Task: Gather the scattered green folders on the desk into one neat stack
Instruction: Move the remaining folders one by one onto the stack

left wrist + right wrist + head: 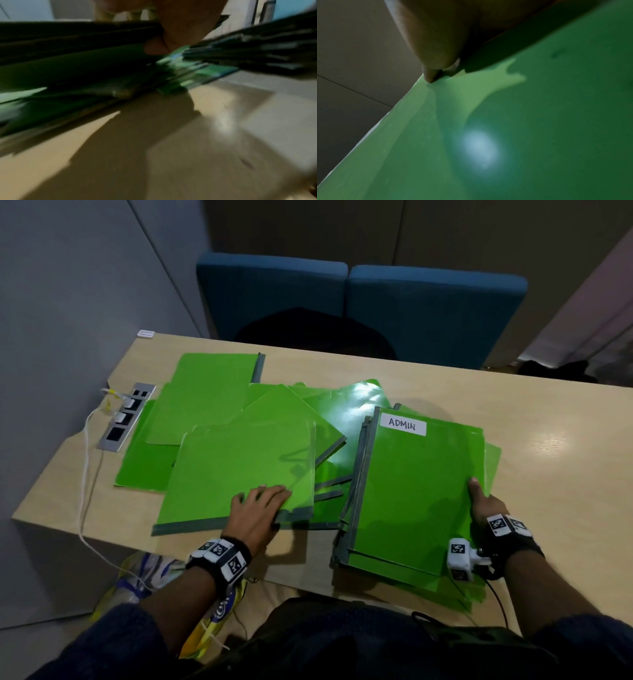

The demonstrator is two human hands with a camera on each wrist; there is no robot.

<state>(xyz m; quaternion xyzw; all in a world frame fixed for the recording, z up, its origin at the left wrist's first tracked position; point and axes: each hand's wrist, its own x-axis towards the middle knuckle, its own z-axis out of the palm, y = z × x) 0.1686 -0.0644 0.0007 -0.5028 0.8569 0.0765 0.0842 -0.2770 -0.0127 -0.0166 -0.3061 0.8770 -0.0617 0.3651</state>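
Observation:
Several green folders lie fanned over the left and middle of the desk (548, 440). My left hand (260, 508) grips the near edge of the closest loose folder (239, 467), fingers spread on top. The blurred left wrist view shows its thumb (156, 46) under that folder's (68, 65) raised edge. At the right a stack of folders (418, 491) has an "ADMIN" label (403, 424) on top and overhangs the near edge. My right hand (486, 505) holds the stack's right edge. Its thumb (433, 67) presses on the top cover (522, 121); the fingers are hidden beneath.
A metal socket panel (126, 416) with plugs sits at the desk's left edge, and a white cable (85, 474) hangs over the side. Two blue chairs (359, 302) stand behind the desk. A patterned bag (154, 577) lies on the floor below my left arm.

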